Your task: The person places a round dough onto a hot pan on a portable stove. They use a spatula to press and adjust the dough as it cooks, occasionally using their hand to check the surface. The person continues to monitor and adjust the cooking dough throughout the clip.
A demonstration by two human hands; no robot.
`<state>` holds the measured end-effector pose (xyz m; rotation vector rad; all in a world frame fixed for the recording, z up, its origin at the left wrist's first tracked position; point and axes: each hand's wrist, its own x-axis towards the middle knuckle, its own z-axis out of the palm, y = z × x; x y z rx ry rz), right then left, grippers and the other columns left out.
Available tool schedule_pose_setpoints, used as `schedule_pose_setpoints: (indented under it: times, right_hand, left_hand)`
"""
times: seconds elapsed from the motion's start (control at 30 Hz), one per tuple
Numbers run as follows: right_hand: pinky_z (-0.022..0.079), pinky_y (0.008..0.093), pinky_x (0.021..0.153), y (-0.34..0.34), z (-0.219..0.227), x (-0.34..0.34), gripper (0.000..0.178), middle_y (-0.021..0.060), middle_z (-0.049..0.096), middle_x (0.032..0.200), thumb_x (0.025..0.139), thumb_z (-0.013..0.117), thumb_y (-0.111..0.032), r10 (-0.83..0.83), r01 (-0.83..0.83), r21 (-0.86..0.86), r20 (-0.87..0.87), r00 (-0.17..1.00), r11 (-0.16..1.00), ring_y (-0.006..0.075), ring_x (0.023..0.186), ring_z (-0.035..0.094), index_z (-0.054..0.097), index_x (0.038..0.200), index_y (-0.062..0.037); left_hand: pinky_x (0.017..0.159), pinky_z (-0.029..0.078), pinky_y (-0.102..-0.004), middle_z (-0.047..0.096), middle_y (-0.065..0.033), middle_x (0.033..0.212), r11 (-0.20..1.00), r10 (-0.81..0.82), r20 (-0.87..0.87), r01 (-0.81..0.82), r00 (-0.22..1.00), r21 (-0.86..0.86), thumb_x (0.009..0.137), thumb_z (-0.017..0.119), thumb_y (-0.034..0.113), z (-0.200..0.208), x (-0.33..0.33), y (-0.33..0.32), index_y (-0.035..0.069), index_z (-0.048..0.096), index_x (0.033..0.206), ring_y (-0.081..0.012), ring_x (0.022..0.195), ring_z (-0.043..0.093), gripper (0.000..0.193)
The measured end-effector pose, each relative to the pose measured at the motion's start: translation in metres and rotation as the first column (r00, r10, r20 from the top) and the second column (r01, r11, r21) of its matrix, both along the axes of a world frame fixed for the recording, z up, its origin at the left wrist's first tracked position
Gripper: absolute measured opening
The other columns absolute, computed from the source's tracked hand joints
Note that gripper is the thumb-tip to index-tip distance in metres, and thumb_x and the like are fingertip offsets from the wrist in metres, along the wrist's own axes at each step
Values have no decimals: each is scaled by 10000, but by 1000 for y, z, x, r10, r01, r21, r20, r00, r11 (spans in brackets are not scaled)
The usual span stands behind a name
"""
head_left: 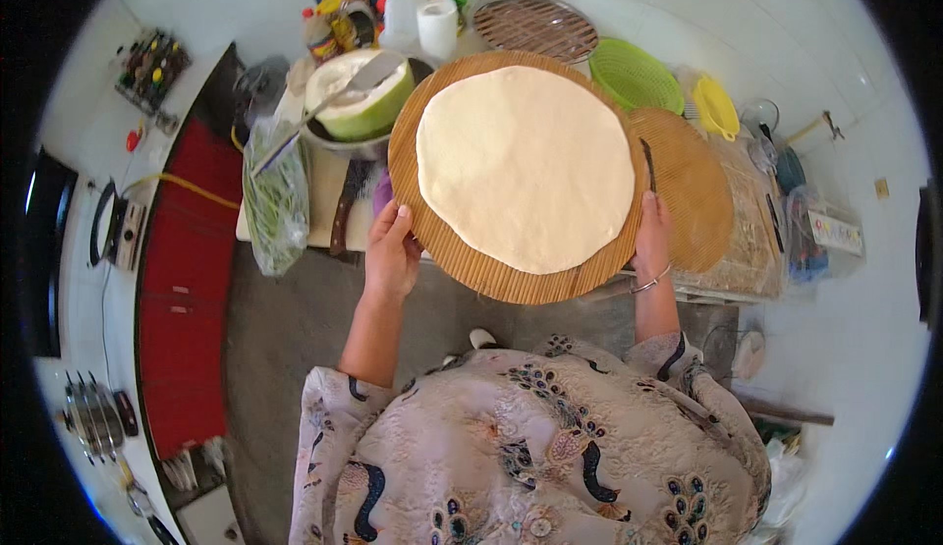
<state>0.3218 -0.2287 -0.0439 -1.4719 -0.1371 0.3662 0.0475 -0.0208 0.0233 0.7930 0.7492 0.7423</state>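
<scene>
A round, ridged wooden board (462, 272) is held up in front of me, with a wide, flat sheet of rolled dough (526, 170) lying on it. The dough covers most of the board and leaves a brown rim showing. My left hand (394, 253) grips the board's lower left edge, thumb on top. At the right edge my right hand (652, 236) has hold of the rim, its fingers partly hidden, with a bracelet at the wrist. A dark, thin strip (648, 164) lies along the rim just above that hand.
Behind the board, a cut green melon (388, 113) sits in a metal bowl with a spatula (363, 79) across it. Left of it are bagged green vegetables (278, 187) and a knife (348, 206). Another round board (702, 187), a green basket (634, 74) and a yellow basket (716, 108) stand right.
</scene>
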Motion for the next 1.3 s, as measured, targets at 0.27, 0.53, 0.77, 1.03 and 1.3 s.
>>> schedule_pose_setpoints:
  times: [0.27,0.53,0.77,1.03,1.3]
  right_hand:
    - [400,263,792,41,25,-36,345,50,551,1003,932,448,-275,173,-167,-53,144,974,985,127,882,485,507,1076,33]
    - [402,268,785,95,66,-112,352,55,552,978,934,443,-291,502,-517,18,210,839,856,134,873,485,522,1025,40]
    - [395,248,730,217,49,-239,274,15,530,854,941,431,-246,705,-736,-47,334,625,675,100,788,454,522,945,14]
    - [393,287,692,324,42,-404,312,20,523,836,944,420,-290,868,-886,89,178,464,455,114,743,465,526,957,3]
    - [392,286,655,411,32,-482,325,22,524,778,934,435,-315,891,-922,-84,306,336,377,107,691,463,524,890,-6]
  left_hand:
    - [685,477,-255,602,-2,925,993,95,10,-96,995,72,911,491,188,15,-78,-13,42,546,1074,-81,798,575,225]
    - [726,489,-255,596,-15,939,891,446,73,-451,892,61,886,532,155,41,-183,-72,15,549,1061,-93,817,576,226]
    - [660,483,-224,602,-15,928,657,731,150,-746,666,113,896,503,141,39,-302,-66,13,542,1072,-82,776,579,221]
    - [682,489,-237,604,-16,907,485,851,132,-857,508,175,901,491,128,52,-433,-36,22,552,1030,-85,786,582,177]
    - [655,475,-236,605,-12,891,423,896,91,-897,435,131,911,471,140,15,-504,19,27,546,1036,-93,751,581,184]
